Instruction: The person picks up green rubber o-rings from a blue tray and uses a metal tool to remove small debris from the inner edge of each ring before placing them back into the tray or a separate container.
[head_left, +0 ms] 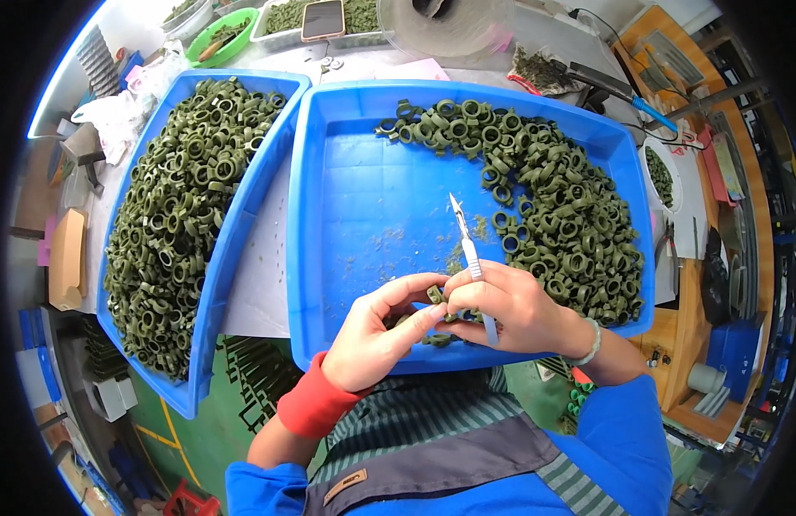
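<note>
My left hand (372, 331) pinches a small olive-green ring part (434, 295) between thumb and fingers, above the near side of a wide blue tray (355, 189). Close against it, my right hand (514, 305) grips a slim scalpel-like knife (469, 249), its blade pointing up and away from me. The fingertips of both hands meet around the part and hide much of it. More green rings (578, 232) are heaped along the tray's far and right sides. Green shavings (454, 258) are scattered over the tray floor in front of my hands.
To the left, a second blue tray (236, 228) is piled with the same rings (187, 189). Behind stand a green basin (222, 39), a phone (322, 19) and a clear round bowl (445, 30). A blue-handled tool (654, 113) and a white bowl (660, 176) of green pieces lie right.
</note>
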Motion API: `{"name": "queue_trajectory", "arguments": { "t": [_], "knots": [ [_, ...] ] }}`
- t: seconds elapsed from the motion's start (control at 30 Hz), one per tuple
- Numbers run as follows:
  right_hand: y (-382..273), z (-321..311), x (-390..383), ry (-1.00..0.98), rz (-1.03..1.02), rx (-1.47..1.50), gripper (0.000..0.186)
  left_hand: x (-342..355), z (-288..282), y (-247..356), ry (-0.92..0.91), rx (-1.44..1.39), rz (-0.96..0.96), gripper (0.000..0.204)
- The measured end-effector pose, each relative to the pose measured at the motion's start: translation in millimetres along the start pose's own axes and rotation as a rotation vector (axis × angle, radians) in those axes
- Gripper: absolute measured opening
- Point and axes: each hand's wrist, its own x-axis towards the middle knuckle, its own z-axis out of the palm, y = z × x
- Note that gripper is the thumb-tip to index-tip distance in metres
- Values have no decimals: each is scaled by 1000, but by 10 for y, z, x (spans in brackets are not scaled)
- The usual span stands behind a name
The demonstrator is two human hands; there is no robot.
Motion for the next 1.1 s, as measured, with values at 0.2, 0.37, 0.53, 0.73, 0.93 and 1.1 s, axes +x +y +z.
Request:
{"name": "queue_trajectory", "arguments": {
  "t": [0.2,0.37,0.53,0.73,0.93,1.1],
  "knots": [
    [71,45,2,-42,125,166,35,18,-41,-116,106,284,258,26],
    [89,56,7,-69,156,171,30,11,-53,-46,121,436,193,22],
    [114,59,15,-102,177,182,30,27,-69,-54,126,443,167,22],
    [136,60,15,-111,181,182,30,37,-75,-50,135,469,146,22],
    [132,24,13,-102,196,158,30,69,-76,-57,129,466,168,20],
    [256,-196,75,15,428,15,25,88,-92,-176,206,393,258,15]
  ]
}}
